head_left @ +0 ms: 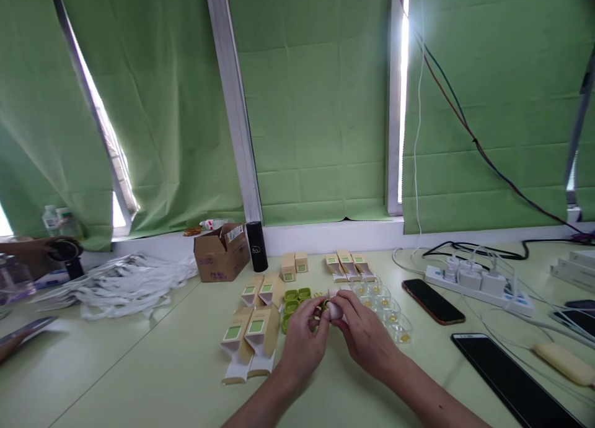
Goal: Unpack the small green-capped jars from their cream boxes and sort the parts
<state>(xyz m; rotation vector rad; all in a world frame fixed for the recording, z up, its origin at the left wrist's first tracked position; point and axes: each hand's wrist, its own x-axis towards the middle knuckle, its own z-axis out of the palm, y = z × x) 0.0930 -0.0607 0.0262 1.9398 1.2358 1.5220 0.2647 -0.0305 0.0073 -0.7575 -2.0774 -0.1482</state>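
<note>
My left hand (303,341) and my right hand (367,335) meet over the middle of the table, fingertips closed together. Between my right fingers is a small white rounded piece (334,311). My left fingertips pinch a small dark olive piece (324,305) against it; fingers hide much of both. Just left of my hands stand green open-topped square cups (291,295). Clear plastic cups with yellow centres (393,317) sit beside my right hand. Opened beige cartons with green labels (257,326) lie to the left, and more open cartons (344,262) are behind my hands.
Two small cartons (288,268), a black cylinder (257,247) and a brown cardboard box (222,253) stand at the back. White strap-like material (125,285) is piled left. On the right lie a phone (432,301), a power strip (481,288), cables and a black tablet-like device (506,378).
</note>
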